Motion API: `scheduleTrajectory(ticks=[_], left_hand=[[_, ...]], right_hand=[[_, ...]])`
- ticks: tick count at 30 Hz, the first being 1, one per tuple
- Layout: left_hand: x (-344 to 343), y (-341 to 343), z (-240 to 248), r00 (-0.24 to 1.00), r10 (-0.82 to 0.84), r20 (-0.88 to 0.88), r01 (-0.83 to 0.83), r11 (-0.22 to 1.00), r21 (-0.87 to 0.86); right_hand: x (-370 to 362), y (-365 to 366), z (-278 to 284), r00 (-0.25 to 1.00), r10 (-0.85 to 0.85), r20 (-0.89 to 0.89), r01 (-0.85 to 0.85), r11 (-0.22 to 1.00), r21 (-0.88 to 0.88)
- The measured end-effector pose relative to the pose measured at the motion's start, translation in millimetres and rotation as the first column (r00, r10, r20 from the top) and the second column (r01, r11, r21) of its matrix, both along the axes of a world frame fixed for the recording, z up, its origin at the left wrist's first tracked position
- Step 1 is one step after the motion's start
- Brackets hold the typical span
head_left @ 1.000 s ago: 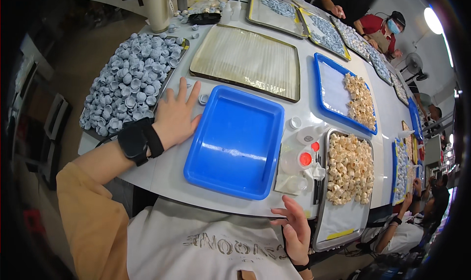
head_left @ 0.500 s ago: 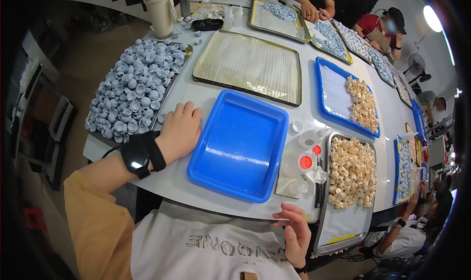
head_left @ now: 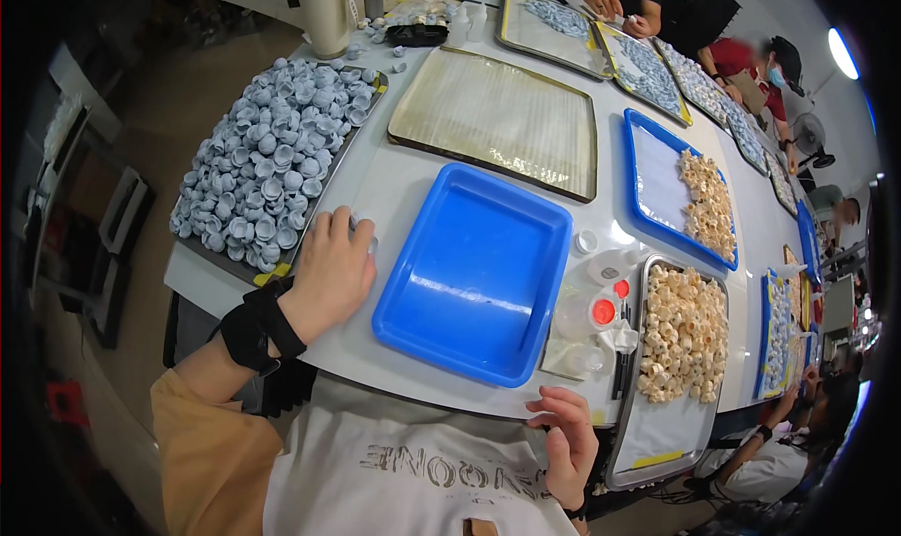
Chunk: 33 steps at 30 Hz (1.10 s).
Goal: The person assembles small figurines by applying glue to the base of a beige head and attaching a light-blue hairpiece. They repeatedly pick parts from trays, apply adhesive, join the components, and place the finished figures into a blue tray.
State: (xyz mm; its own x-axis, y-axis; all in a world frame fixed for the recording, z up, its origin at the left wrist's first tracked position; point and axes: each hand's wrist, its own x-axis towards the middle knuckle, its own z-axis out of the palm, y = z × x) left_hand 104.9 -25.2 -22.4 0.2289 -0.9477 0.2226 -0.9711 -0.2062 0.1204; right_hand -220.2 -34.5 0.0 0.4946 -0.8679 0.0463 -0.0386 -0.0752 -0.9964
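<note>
My left hand [head_left: 328, 271] is low over the white table, between a heaped tray of blue-grey shells and an empty blue plastic tray [head_left: 474, 273]. Its fingers bend down around a small blue-grey shell [head_left: 355, 222], mostly hidden by them. The heaped shells [head_left: 267, 165] are cup-shaped and fill the tray to the left. My right hand [head_left: 567, 447] hovers at the table's front edge, fingers loosely bent and apart, holding nothing. Beside it, to the right, a metal tray [head_left: 657, 442] holds cream, popcorn-like pieces [head_left: 682, 334].
Bottles with red tops [head_left: 603, 312], a small clear cup [head_left: 586, 241] and black pens [head_left: 622, 376] stand or lie right of the blue tray. Behind are a lined tray [head_left: 497, 118] and another blue tray [head_left: 648, 184] with cream pieces. Other people work at the far side.
My left hand has moved left, away from the blue tray's edge, its fingers now over the loose shell beside the heaped tray. The view has shifted slightly; my right hand stays much the same.
</note>
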Motion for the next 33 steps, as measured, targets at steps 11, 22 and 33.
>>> scheduleTrajectory(ticks=[11, 22, 33], left_hand=[[-5, -1, -1, 0.997, 0.050, 0.059, -0.058, 0.990, 0.130], [-13, 25, 40, 0.998, 0.053, 0.041, -0.055, 0.997, 0.052], [96, 61, 16, 0.932, 0.344, -0.116, -0.354, 0.932, -0.078]], right_hand=[[10, 2, -1, 0.997, 0.080, 0.018, -0.079, 0.997, -0.007], [9, 1, -3, 0.999, 0.038, 0.008, -0.038, 0.999, 0.005], [15, -3, -3, 1.000, -0.005, 0.007, 0.005, 1.000, -0.001]])
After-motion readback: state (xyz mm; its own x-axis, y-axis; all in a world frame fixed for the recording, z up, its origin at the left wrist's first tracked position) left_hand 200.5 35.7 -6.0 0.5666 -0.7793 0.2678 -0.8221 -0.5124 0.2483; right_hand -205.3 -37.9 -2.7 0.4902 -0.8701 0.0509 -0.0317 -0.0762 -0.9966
